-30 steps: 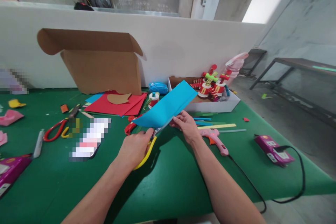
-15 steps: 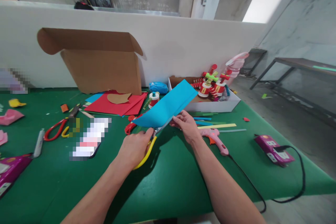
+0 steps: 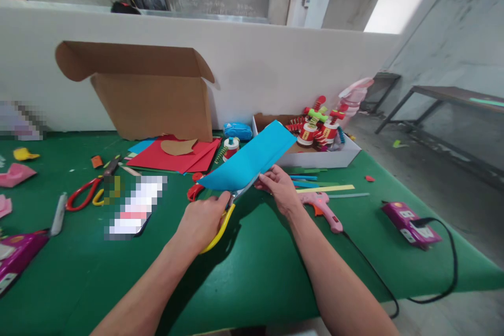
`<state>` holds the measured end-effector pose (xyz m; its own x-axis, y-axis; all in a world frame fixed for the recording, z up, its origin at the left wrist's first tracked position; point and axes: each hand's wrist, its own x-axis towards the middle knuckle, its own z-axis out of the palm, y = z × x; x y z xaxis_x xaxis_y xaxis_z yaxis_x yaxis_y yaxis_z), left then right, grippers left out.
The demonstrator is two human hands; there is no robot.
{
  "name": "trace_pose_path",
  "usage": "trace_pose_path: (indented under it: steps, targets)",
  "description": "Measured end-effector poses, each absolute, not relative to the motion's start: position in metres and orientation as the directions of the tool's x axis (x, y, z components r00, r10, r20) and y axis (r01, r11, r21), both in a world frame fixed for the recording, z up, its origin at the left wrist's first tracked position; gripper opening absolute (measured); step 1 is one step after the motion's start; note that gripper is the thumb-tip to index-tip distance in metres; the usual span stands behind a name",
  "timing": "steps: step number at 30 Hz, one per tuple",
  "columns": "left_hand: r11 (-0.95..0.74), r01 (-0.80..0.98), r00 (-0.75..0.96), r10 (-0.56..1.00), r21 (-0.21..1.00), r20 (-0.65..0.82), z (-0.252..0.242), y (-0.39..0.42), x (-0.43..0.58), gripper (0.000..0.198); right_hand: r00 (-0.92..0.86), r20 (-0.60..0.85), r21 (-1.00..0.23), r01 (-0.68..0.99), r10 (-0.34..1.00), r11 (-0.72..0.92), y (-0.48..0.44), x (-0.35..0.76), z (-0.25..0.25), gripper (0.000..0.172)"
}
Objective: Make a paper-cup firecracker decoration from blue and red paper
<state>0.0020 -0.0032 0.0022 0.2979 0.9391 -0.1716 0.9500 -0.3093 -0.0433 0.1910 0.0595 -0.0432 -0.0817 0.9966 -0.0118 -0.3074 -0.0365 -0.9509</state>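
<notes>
My left hand (image 3: 201, 223) is closed round the yellow handles of a pair of scissors (image 3: 224, 218), whose blades reach up into the lower edge of a blue paper sheet (image 3: 250, 160). My right hand (image 3: 280, 186) pinches that sheet's lower right edge and holds it tilted above the green table (image 3: 244, 273). The blade tips are hidden under the paper.
A pink glue gun (image 3: 323, 209) with a black cord lies right of my right hand. Red scissors (image 3: 84, 192), red paper sheets (image 3: 175, 156), an open cardboard box (image 3: 149, 92) and a white tray (image 3: 315, 156) of paper toys sit farther back. Purple packs (image 3: 407, 224) lie at both sides.
</notes>
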Motion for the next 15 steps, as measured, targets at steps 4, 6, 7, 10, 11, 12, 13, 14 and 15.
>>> trace_pose_path:
  steps: [4,6,7,10,11,12,13,14,15]
  targets:
    - [-0.314,0.948,0.302,0.937,-0.047,-0.174,0.0038,-0.0032,0.0015,0.033,-0.079,-0.015,-0.95,-0.31,0.997,-0.039,0.0586,0.1906,-0.0421,0.037]
    - [-0.32,0.946,0.308,0.936,-0.051,-0.168,0.0043,-0.0029,0.0007,0.033,-0.082,-0.021,-0.949,-0.312,0.996,-0.046,0.0581,0.1908,-0.0406,0.037]
    - [-0.323,0.945,0.31,0.936,-0.054,-0.164,0.0044,-0.0027,0.0003,0.033,-0.085,-0.026,-0.947,-0.317,0.996,-0.052,0.058,0.1911,-0.0398,0.038]
    - [-0.325,0.944,0.311,0.937,-0.066,-0.16,0.0041,-0.0019,-0.0003,0.033,-0.083,-0.048,-0.932,-0.354,0.995,-0.074,0.0589,0.1934,-0.0375,0.041]
    - [-0.323,0.943,0.309,0.937,-0.074,-0.161,0.0039,-0.0017,-0.0004,0.032,-0.073,-0.054,-0.925,-0.371,0.996,-0.078,0.0595,0.1944,-0.0369,0.042]
    - [-0.324,0.943,0.308,0.938,-0.082,-0.16,0.0037,-0.0015,-0.0004,0.033,-0.061,-0.058,-0.92,-0.385,0.996,-0.077,0.0602,0.1956,-0.0365,0.042]
    - [-0.325,0.941,0.309,0.938,-0.091,-0.156,0.0034,-0.0014,-0.0005,0.033,-0.048,-0.059,-0.916,-0.394,0.997,-0.073,0.0609,0.1968,-0.0363,0.042]
    - [-0.327,0.94,0.311,0.939,-0.101,-0.15,0.0032,-0.0014,-0.0006,0.033,-0.035,-0.056,-0.916,-0.397,0.998,-0.065,0.0616,0.198,-0.0363,0.042]
    - [-0.329,0.938,0.313,0.939,-0.11,-0.14,0.0031,-0.0014,-0.0008,0.032,-0.024,-0.05,-0.918,-0.392,0.998,-0.056,0.0622,0.1991,-0.0365,0.042]
